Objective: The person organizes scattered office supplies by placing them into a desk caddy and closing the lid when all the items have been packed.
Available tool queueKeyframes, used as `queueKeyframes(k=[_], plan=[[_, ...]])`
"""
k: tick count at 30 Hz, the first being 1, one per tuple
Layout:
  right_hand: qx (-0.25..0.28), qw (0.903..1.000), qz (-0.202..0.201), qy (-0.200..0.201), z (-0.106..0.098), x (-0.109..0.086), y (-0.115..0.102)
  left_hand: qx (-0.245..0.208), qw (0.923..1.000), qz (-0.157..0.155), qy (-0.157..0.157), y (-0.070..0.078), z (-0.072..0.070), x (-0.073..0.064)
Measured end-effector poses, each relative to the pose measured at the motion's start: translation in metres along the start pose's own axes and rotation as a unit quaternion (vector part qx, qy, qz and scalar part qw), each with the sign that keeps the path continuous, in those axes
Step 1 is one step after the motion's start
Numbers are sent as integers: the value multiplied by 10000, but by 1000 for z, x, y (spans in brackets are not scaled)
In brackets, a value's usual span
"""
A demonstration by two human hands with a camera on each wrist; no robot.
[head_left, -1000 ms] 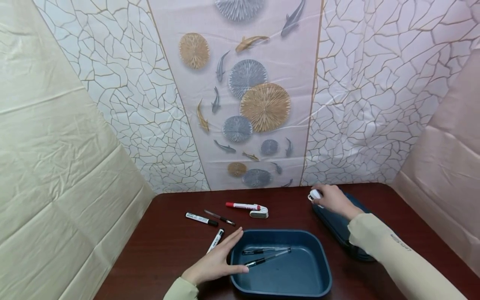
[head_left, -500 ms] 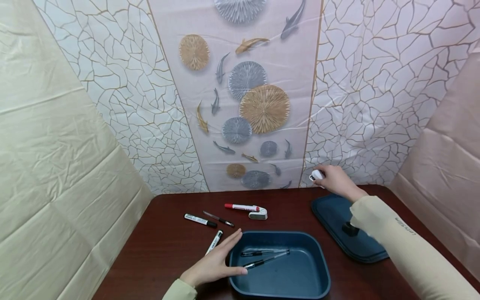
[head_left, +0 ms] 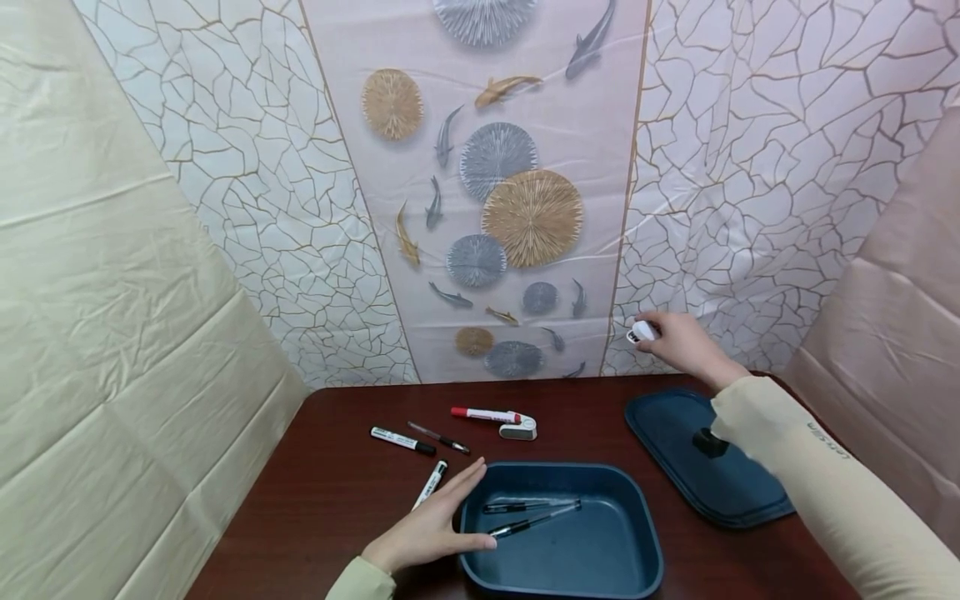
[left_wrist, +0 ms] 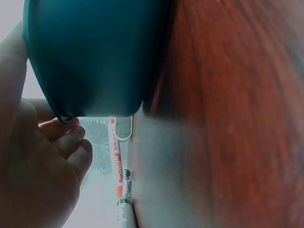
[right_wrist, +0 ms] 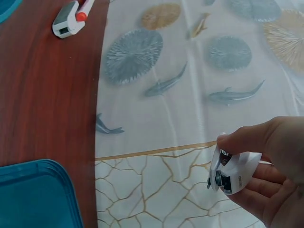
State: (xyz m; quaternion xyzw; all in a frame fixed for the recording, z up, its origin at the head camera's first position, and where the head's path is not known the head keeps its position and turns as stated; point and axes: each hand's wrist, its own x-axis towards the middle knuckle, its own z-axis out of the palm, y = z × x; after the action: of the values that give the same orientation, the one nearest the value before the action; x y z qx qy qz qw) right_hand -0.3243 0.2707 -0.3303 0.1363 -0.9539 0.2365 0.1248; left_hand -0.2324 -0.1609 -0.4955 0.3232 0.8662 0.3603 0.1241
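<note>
Transfer seems the step: right grip (head_left: 681,343) pinches perhaps a stapler (right_wrist: 239,173), far right; left grip (head_left: 427,527), spread, touches the box (head_left: 581,550); next likely needs steady carrying.

The open right half of the dark-blue rectangular box (head_left: 592,554) admits a hand from above; the left hand (head_left: 431,527) blocks its left rim. Bare dark-red wooden tabletop (head_left: 581,429) leaves a lane between the box and the flat dark-blue rectangular lid (head_left: 671,437), whose raised black knob (head_left: 709,443) obstructs low passage. A red-capped white marker (head_left: 486,415) stands in the way behind the box.
</note>
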Motion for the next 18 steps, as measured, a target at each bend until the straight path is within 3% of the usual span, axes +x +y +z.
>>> queueKeyframes(k=[18], plan=[[-229, 9994, -143, 229, -28, 6, -18, 57, 10000, 14, -17, 2, 0, 0]])
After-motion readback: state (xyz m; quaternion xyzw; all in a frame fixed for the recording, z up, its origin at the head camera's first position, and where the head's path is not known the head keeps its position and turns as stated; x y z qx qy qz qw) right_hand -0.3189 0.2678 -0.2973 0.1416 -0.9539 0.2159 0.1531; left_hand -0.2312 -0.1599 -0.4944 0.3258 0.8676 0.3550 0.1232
